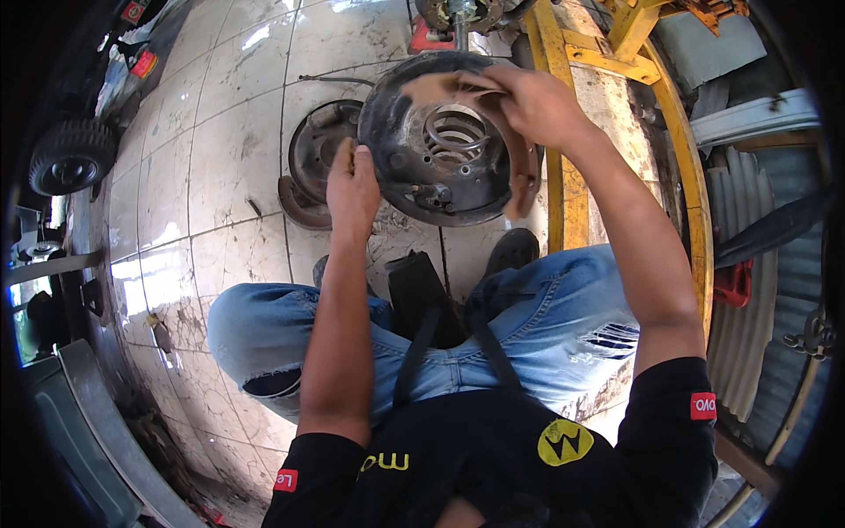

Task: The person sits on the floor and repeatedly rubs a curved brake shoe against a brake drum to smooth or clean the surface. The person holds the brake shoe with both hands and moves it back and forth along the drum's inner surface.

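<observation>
A round black brake backing plate (pixel 400 145) is tilted up in front of me, above the tiled floor. My left hand (pixel 354 189) is closed at its left rim, the thumb near the edge. My right hand (pixel 539 104) grips a curved, rusty-brown brake shoe (pixel 521 163) along the plate's upper right side. A tan-brown piece (pixel 431 91), smeared by motion, reaches left from the right fingers; I cannot tell whether it belongs to the shoe. Through the plate's centre hole shows a coil spring (pixel 458 132).
Behind my left hand, a second backing plate (pixel 310 145) lies on the floor with a loose brake shoe (pixel 302 204). A yellow metal frame (pixel 572 198) stands close on the right. A hub assembly (pixel 459 22) is at the far middle. A small tyre (pixel 72 157) sits far left.
</observation>
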Available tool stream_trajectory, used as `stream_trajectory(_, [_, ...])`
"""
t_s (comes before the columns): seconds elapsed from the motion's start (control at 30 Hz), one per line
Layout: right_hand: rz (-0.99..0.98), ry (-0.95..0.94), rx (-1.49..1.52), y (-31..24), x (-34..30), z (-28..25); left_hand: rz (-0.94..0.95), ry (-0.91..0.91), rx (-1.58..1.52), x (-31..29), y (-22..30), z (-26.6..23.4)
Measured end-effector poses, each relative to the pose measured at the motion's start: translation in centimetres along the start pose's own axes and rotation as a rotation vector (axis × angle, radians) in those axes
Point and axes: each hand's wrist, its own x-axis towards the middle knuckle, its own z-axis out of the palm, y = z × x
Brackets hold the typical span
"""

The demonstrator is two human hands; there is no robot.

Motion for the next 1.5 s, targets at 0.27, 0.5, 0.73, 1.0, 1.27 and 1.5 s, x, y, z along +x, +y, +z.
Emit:
stream_trajectory(0.27, [-0.115,-0.159,-0.16,-1.8,2.0,4.0,0.218,-0.179,0.153,-0.6,0.9,0.2])
stream_trajectory(0.5, [0.181,-0.029,0.326,0.5,-0.1,2.1,0.192,-0.149,0.308,-0.4,2.3,1.7])
stream_trajectory(0.73, [0.212,-0.06,0.357,1.1,-3.7,1.3,0.092,-0.227,0.252,-0.4,3.6,2.3])
stream_trajectory(1.0, [-0.021,0.135,-0.26,-0.6,-5.5,3.4,0.125,-0.224,0.367,-0.9,4.2,2.3])
stream_trajectory(1.27, [-0.043,0.152,-0.306,-1.3,-5.3,4.4,0.108,-0.156,0.212,-1.1,4.1,2.8])
stream_trajectory(1.5, [-0.104,0.23,-0.166,-1.4,-4.3,5.2,0.158,-0.168,0.197,-1.4,4.1,2.8])
